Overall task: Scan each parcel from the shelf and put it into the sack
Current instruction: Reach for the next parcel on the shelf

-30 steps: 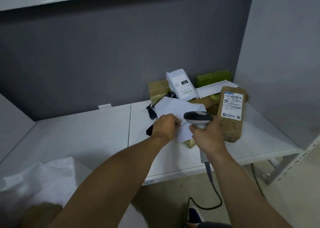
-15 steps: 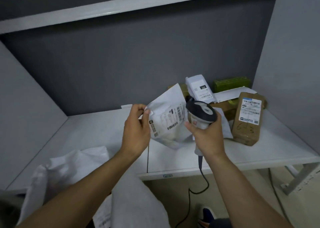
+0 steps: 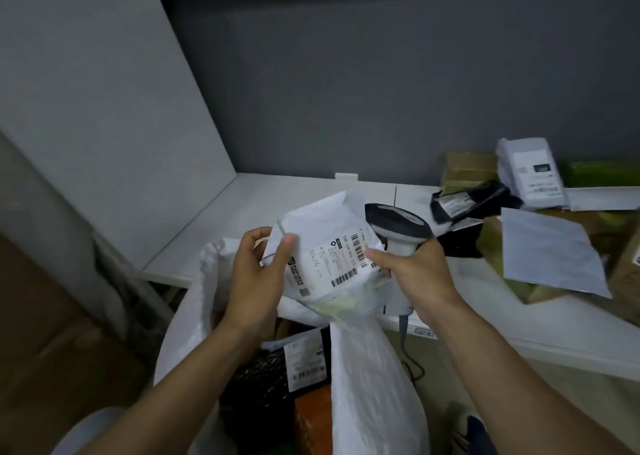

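Observation:
My left hand (image 3: 254, 281) grips the left edge of a white soft parcel (image 3: 325, 246), thumb on top of its barcode label. The parcel hangs over the open mouth of the white sack (image 3: 367, 368). My right hand (image 3: 415, 274) holds the handle of a grey and black barcode scanner (image 3: 398, 226), and its thumb touches the parcel's right side. The scanner head sits just behind the parcel. Inside the sack lie a black parcel (image 3: 256, 382) with a label and an orange one (image 3: 311, 416).
On the white shelf (image 3: 284, 191) at the right lie more parcels: a black bag (image 3: 467, 205), a white bag (image 3: 530, 174), brown boxes (image 3: 467, 167), a green box (image 3: 599, 174), a white envelope (image 3: 550, 250). The scanner's cable (image 3: 412, 361) hangs below the shelf edge. Cardboard boxes (image 3: 52, 333) stand at left.
My left hand picked the white parcel off the shelf pile and brought it left and down over the sack. My right hand with the scanner followed it. My view swung left.

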